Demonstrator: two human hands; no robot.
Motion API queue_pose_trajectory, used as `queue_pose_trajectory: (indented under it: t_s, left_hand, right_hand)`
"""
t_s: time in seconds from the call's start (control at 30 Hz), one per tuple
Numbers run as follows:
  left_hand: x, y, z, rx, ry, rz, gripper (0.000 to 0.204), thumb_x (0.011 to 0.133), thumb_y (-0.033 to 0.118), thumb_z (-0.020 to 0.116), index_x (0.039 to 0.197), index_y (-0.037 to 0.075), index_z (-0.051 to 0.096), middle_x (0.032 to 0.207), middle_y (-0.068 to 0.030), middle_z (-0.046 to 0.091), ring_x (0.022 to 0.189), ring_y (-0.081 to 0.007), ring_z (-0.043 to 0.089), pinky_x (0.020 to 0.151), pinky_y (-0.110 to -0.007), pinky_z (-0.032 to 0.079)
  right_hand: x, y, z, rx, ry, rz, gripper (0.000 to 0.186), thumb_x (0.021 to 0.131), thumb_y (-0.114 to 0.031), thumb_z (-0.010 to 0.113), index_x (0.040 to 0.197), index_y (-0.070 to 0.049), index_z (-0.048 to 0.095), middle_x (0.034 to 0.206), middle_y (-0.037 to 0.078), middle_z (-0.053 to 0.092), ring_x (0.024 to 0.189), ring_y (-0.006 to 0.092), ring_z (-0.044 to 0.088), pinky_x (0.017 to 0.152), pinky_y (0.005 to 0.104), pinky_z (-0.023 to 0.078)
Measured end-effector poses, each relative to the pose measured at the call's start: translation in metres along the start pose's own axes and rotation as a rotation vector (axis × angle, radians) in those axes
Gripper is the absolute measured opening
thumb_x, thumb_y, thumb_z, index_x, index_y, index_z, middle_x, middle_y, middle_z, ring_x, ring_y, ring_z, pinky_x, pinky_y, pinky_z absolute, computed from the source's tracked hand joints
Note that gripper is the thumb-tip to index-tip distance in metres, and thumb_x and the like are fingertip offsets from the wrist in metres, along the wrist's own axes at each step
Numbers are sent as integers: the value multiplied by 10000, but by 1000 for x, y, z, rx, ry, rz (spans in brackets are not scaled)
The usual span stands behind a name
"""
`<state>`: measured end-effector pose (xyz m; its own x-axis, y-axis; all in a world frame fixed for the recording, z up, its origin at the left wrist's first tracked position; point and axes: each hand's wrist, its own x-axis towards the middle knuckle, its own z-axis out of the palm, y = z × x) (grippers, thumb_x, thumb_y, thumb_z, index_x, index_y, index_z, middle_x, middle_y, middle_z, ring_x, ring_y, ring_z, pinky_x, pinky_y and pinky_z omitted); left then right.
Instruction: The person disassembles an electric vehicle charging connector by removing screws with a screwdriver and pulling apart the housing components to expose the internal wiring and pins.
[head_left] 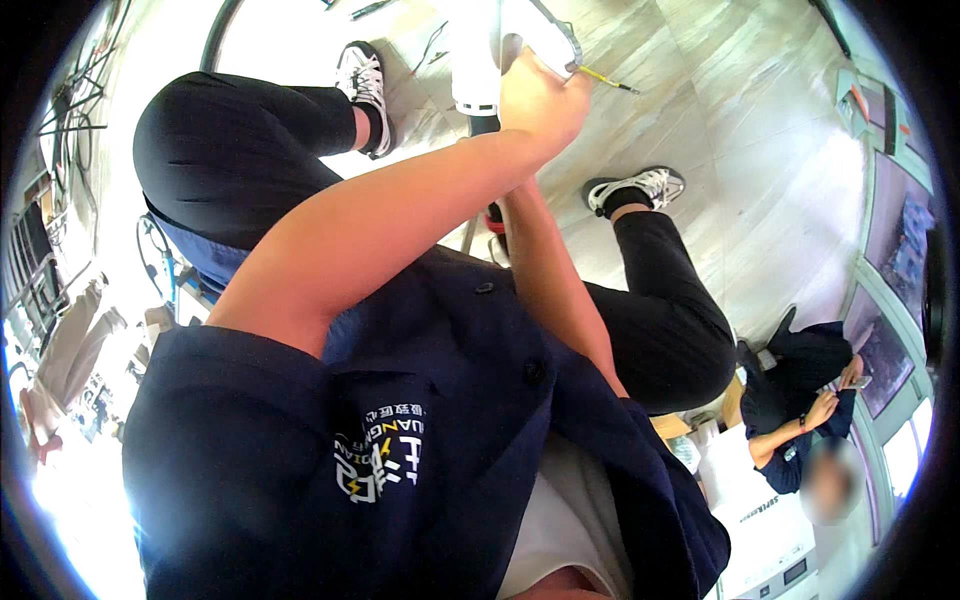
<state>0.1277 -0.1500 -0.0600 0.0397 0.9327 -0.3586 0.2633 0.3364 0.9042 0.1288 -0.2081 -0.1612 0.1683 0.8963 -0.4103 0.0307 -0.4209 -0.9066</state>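
My left hand (543, 102) is curled against a white casing (476, 55) at the top of the view, with its knuckles up. Its fingertips are hidden, so what they grip does not show. Behind that wrist, my right forearm (550, 250) reaches up and crosses under the left one. The right hand itself is covered by the left. A rounded white part with a grey edge (560, 35) shows just beyond the left knuckles. To the right of them, a thin yellow rod with a dark tip (610, 81) sticks out; whether it is held cannot be told.
Light tiled floor (740, 110) spreads ahead, with a dark cable (430, 45) on it. My knees are spread at either side. Another person (800, 410) sits at right holding a small device, beside a white box (765, 510). Tangled cables and racks (70, 120) stand at left.
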Motion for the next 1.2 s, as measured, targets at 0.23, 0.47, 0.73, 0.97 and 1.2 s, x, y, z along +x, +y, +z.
queue_pose_trajectory:
  t_s: [0.23, 0.47, 0.73, 0.97, 1.2]
  left_hand:
    - [7, -19, -89, -807, -719, -342, 125, 863, 27, 601, 827, 73, 490, 639, -19, 446, 513, -164, 493, 513, -324, 448]
    - [4, -10, -59, -668, -474, -341, 85, 848, 13, 588, 816, 54, 521, 636, -36, 497, 535, -175, 516, 558, -346, 459]
    - [6, 0, -12, -226, -14, -189, 147, 821, 70, 610, 680, 51, 573, 537, -60, 550, 434, -175, 528, 431, -344, 418]
    - [19, -5, -38, -283, -287, -329, 144, 810, 147, 646, 843, 7, 636, 704, -95, 662, 614, -187, 644, 588, -334, 518]
    - [28, 17, -100, -296, -510, -253, 364, 908, 195, 665, 1190, -31, 623, 1079, -138, 683, 989, -217, 676, 854, -370, 554]
  right_hand:
    - [-13, 8, -8, -28, 24, -3, 468, 843, -95, 673, 1286, -69, 524, 1028, 182, 685, 947, 317, 688, 769, 404, 527]
    - [-6, -5, -17, 29, -12, 59, 357, 877, -103, 612, 1222, -68, 527, 988, 110, 642, 873, 203, 655, 699, 345, 506]
    - [-3, -5, -4, 150, 233, -75, 362, 950, -169, 523, 1304, -99, 487, 1108, 33, 569, 1026, 147, 564, 865, 336, 471]
    - [-1, 17, -12, 200, -81, -59, 367, 930, -145, 543, 1285, -79, 484, 974, 44, 593, 772, 156, 603, 648, 309, 500]
    - [0, -25, -43, 151, -151, 296, 305, 696, 8, 717, 976, -2, 596, 678, 69, 582, 490, 188, 550, 463, 328, 440]
